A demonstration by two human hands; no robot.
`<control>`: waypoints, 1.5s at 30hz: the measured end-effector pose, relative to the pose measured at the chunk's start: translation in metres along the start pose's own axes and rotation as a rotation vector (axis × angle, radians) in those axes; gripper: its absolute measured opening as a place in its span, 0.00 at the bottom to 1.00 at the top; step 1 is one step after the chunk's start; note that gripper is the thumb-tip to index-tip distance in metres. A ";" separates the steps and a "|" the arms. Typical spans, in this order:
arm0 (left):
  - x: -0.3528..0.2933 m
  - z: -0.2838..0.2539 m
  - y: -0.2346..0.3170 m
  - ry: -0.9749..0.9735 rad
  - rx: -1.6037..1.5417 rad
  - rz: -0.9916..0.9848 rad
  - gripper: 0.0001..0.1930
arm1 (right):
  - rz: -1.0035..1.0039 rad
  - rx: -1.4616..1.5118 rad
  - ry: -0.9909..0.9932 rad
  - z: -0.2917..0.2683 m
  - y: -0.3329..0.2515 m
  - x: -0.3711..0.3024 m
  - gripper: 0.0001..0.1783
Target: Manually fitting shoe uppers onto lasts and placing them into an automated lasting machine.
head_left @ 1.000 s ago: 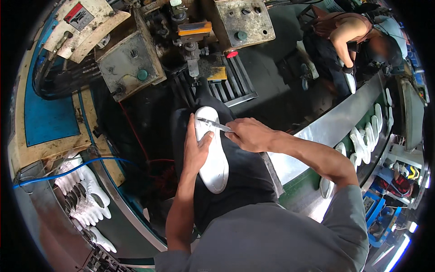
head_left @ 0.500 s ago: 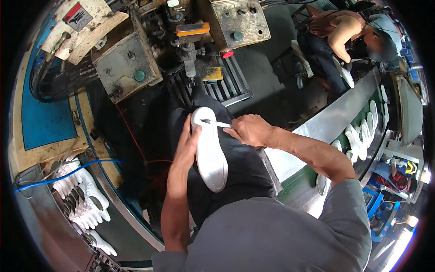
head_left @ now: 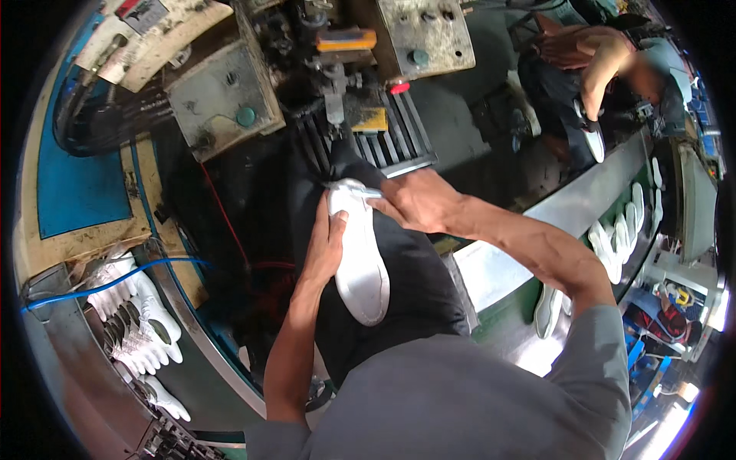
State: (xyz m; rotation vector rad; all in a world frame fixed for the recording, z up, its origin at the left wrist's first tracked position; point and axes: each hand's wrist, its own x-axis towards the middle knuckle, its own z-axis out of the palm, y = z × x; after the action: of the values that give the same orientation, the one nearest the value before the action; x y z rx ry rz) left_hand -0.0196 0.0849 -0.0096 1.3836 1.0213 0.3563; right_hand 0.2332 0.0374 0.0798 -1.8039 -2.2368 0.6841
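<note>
A white shoe (head_left: 360,268) lies lengthwise over my dark-trousered lap, its rounded toe end toward me and its heel end away. My left hand (head_left: 325,241) grips it along the left side near the heel, thumb on top. In my right hand (head_left: 422,201), closed fingers hold a slender, pale tool (head_left: 372,193); its tip lies at the heel end of the shoe. Whether the tool is a brush or a blade I cannot make out.
Ahead stands a grimy machine with control boxes (head_left: 222,100) and a slatted metal grate (head_left: 399,134). White shoe pieces (head_left: 146,314) are piled at left near a blue hose (head_left: 115,285). On the right, a conveyor (head_left: 510,268) carries several white shoes; a co-worker (head_left: 594,73) sits beyond.
The tool and my right hand have moved farther toward the heel end and slightly up. My left hand still holds the shoe. The co-worker's arm and shoe have shifted.
</note>
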 end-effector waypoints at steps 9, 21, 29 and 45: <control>-0.005 -0.007 0.009 -0.112 -0.122 -0.024 0.40 | 0.181 0.064 -0.283 -0.012 -0.025 -0.005 0.32; -0.019 0.006 -0.007 -0.085 -0.162 0.058 0.45 | 0.222 0.322 0.035 0.024 -0.029 -0.010 0.29; -0.050 0.020 0.013 0.128 0.211 0.074 0.42 | 0.042 0.200 0.388 -0.004 -0.018 0.016 0.20; -0.131 0.024 -0.005 -0.014 -0.657 -0.115 0.51 | 0.022 -0.044 0.269 0.005 -0.050 0.038 0.15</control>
State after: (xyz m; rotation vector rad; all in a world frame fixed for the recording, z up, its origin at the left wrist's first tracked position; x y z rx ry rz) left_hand -0.0755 -0.0286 0.0328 0.7321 0.8593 0.5381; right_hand 0.1783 0.0648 0.0936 -1.8200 -2.0726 0.3711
